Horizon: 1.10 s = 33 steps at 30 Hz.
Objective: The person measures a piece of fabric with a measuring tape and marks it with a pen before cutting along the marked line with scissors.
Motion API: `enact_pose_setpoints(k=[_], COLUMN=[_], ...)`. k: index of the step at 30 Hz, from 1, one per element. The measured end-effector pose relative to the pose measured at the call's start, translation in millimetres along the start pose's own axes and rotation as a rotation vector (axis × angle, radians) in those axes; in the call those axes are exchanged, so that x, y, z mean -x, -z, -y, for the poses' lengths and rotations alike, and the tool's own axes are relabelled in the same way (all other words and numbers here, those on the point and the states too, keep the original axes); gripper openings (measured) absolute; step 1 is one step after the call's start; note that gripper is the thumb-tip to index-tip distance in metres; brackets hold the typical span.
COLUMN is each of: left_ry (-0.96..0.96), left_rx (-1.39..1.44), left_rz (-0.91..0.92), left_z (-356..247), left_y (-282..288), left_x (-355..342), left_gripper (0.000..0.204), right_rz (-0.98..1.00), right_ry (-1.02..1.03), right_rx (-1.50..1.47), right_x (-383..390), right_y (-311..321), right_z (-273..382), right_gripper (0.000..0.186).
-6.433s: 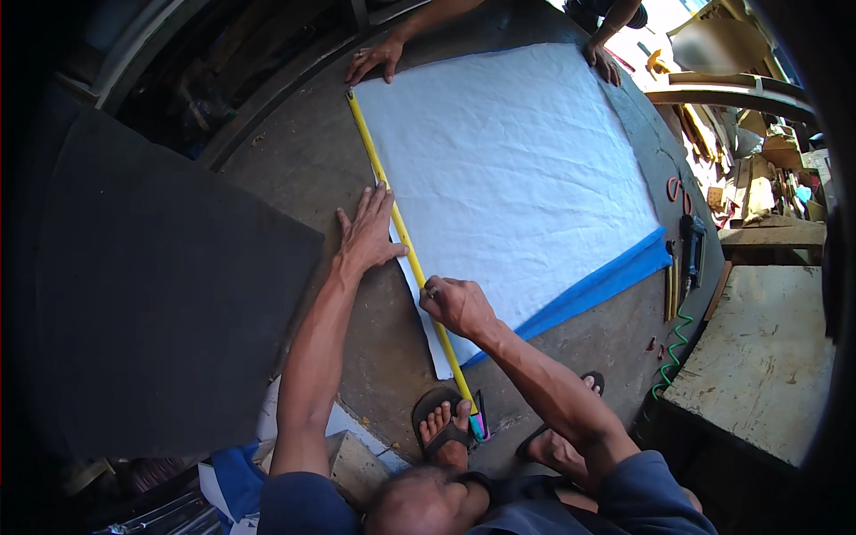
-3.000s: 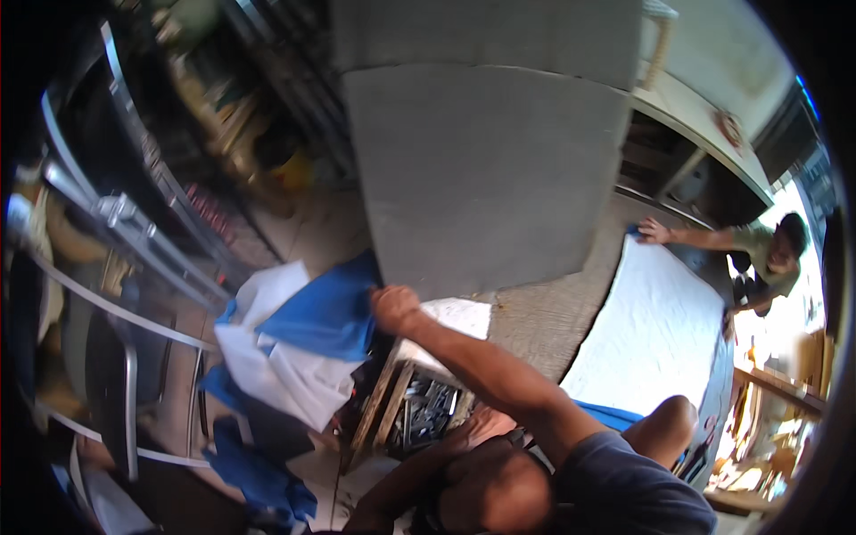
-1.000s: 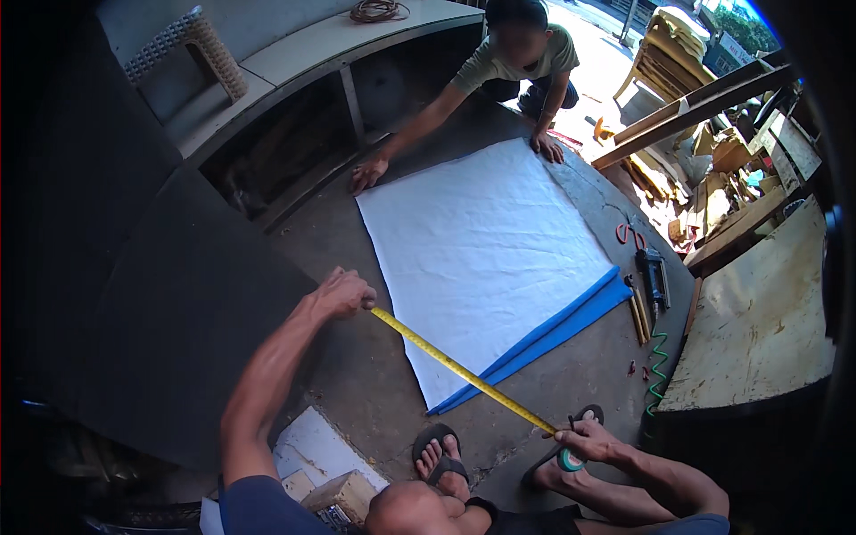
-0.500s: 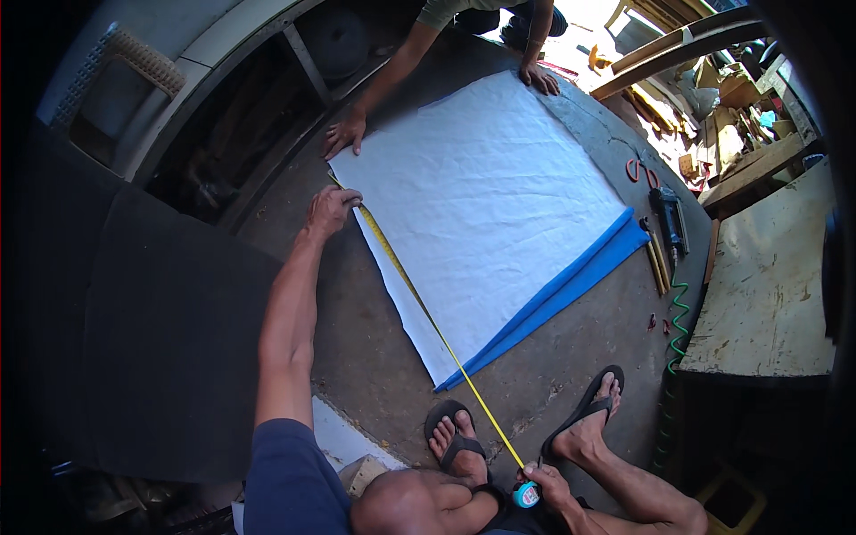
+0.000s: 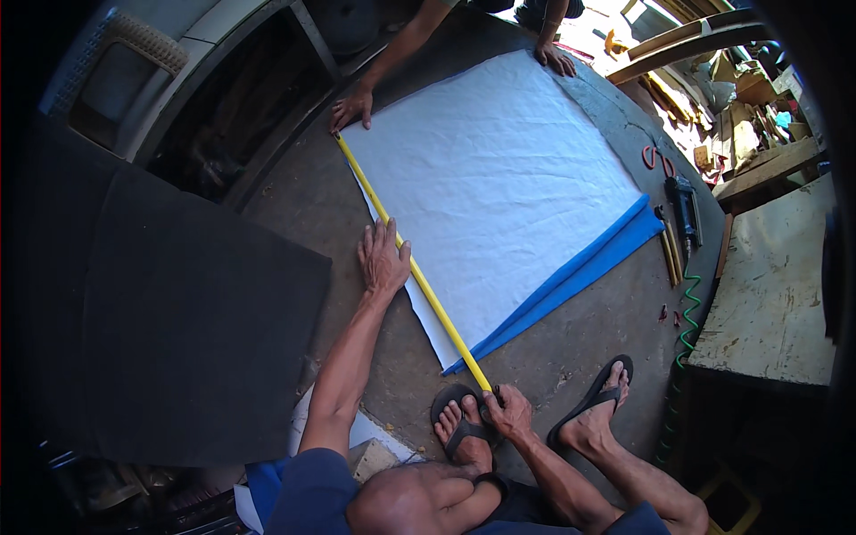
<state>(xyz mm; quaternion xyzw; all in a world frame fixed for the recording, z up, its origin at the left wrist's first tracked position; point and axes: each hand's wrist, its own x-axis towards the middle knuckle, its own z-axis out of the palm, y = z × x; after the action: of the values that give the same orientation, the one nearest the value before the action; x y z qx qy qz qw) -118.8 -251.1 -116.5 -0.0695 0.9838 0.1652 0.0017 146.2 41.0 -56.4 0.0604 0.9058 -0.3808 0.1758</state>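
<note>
"Where's the tape (image 5: 439, 308)?"
"Along the left edge of the white cloth (image 5: 508, 178) on the floor (image 5: 553, 357), running past its near corner."
"And the hands?"
"Left hand (image 5: 384, 266) flat, fingers parted, touching the tape's middle; right hand (image 5: 510, 412) closed around its near end. A co-worker's hand (image 5: 354, 108) rests at the far-left corner."
"How far along?"
"Tape drawn out straight; I can't make out any mark on the cloth."
</note>
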Motion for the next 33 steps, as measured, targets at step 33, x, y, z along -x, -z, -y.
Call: enact_pose_setpoints(k=[33], left_ry=[-0.006], left_rx=[-0.196], left_rz=[-0.127], left_z=[13], left_y=[-23], left_x=[3], left_gripper=[0.065], right_rz=[0.191], right_ry=[-0.176], right_rx=[-0.011], right_x=[81], right_y=[15], right_z=[-33], right_gripper=[0.038])
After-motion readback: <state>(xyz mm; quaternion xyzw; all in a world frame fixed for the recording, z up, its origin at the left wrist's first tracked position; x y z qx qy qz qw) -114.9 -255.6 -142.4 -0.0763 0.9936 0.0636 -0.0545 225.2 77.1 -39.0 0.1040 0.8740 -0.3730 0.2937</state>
